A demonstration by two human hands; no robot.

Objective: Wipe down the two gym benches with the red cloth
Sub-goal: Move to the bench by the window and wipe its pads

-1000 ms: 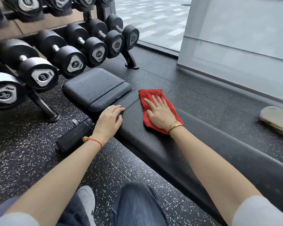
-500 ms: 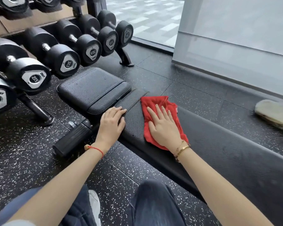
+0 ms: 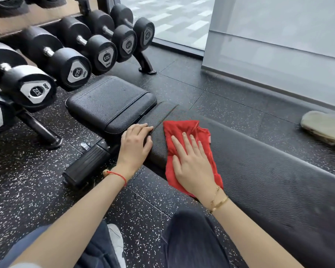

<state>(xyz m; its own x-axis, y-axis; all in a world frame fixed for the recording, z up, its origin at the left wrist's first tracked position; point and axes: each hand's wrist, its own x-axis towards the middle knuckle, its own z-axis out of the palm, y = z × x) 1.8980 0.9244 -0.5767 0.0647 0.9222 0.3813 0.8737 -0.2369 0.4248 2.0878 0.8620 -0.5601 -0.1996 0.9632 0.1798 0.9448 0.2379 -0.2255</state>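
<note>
A black padded gym bench runs from the centre to the lower right: its long back pad (image 3: 263,171) and, at the left end, a separate square seat pad (image 3: 108,101). The red cloth (image 3: 184,130) lies crumpled on the long pad near that end. My right hand (image 3: 191,163) presses flat on the cloth, fingers spread and pointing away from me. My left hand (image 3: 134,146) rests on the end of the long pad, at the gap beside the seat pad, fingers curled over the edge. Only this one bench is in view.
A rack of black dumbbells (image 3: 74,62) fills the upper left, its foot (image 3: 147,68) standing on the speckled rubber floor. A grey wall panel (image 3: 278,45) stands at the right, with a pale stone-like object (image 3: 323,126) on the floor. My knees are at the bottom.
My right hand has drawn the red cloth toward me along the long pad. The left hand has stayed at the pad's end. The view has shifted down and left.
</note>
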